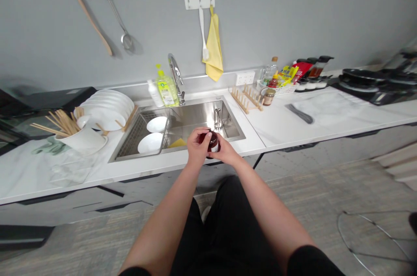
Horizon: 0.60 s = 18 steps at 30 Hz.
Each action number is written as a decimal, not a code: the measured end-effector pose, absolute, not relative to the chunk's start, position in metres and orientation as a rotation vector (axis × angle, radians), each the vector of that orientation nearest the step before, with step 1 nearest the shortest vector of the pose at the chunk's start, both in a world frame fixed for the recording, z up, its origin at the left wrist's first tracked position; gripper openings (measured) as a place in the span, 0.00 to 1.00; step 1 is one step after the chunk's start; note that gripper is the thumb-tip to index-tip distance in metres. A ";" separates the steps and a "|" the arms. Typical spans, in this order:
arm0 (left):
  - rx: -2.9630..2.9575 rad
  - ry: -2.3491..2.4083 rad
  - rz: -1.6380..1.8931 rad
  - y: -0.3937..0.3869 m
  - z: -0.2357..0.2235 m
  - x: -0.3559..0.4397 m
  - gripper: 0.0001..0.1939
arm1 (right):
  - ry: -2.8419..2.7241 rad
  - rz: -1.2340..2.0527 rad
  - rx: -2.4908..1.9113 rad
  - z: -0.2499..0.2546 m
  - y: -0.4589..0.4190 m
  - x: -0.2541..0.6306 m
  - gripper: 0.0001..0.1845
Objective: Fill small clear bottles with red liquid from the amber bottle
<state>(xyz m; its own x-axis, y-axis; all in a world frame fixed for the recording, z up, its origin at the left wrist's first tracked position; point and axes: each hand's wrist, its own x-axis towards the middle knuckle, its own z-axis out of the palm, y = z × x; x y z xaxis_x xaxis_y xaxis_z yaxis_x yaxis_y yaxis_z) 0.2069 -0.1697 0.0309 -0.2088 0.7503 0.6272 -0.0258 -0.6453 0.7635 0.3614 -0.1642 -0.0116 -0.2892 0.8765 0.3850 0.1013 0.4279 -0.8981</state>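
Between my two hands is a small dark red jar (214, 147) with a dark lid and a white label, held over the front edge of the sink (195, 117). My left hand (196, 146) grips it from the left, with the thumb up by the lid. From the right side my right hand (225, 151) is wrapped round the jar's body. Fingers cover much of the jar, so I cannot tell whether the lid is loose. Behind it in the sink are a yellow sponge (177, 143) and a wire basket (128, 137) with two white bowls (150, 143).
A chrome faucet (176, 71) and soap bottles (167, 89) stand behind the sink. Stacked white plates (107, 108) and a chopstick holder (81, 141) are left. Rightward are a wooden rack (246, 98), a lidded jar (269, 97), a condiment basket (285, 89) and a grey cloth-like strip (299, 113).
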 end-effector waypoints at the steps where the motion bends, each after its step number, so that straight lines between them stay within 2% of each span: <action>1: 1.530 0.866 1.914 -0.170 0.032 0.208 0.11 | -1.691 0.980 -0.862 -0.011 -0.165 0.361 0.50; 11: 1.604 1.065 1.952 -0.177 0.041 0.210 0.11 | -1.708 0.946 -0.880 -0.003 -0.172 0.355 0.47; 18: 1.595 0.908 1.732 -0.176 0.038 0.183 0.13 | -1.741 0.901 -0.979 0.004 -0.172 0.344 0.43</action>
<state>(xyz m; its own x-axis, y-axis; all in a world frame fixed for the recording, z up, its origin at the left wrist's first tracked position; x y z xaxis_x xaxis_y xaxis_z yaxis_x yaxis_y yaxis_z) 0.1833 -0.1759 0.0380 -0.0900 0.8102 0.5792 0.0149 -0.5804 0.8142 0.3440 -0.1722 0.0040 -0.2658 0.8958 0.3562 0.2271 0.4173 -0.8800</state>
